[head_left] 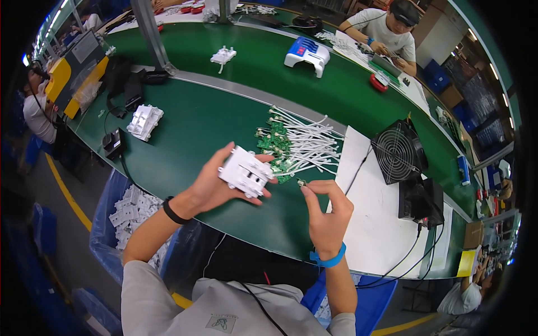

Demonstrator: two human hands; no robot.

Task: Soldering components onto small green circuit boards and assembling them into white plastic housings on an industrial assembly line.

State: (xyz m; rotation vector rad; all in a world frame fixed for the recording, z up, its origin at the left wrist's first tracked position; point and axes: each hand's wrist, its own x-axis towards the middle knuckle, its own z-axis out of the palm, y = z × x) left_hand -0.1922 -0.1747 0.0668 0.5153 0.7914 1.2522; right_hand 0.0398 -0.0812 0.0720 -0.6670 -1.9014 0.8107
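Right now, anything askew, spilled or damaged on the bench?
Nothing looks spilled or damaged. One oddity: black cords below the black box at right trail across the white sheet and over the bench's front edge, where they might snag.

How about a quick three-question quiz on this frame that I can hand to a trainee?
1. Multiple choice: what does the left hand hold?
a) a screwdriver
b) a white plastic part
c) a coil of wire

2. True or false: the green circuit boards lie to the left of the black fan in the picture.

3. Fill in the blank: the band on the wrist of the right hand is ____.

Key: 1. b; 2. true; 3. blue
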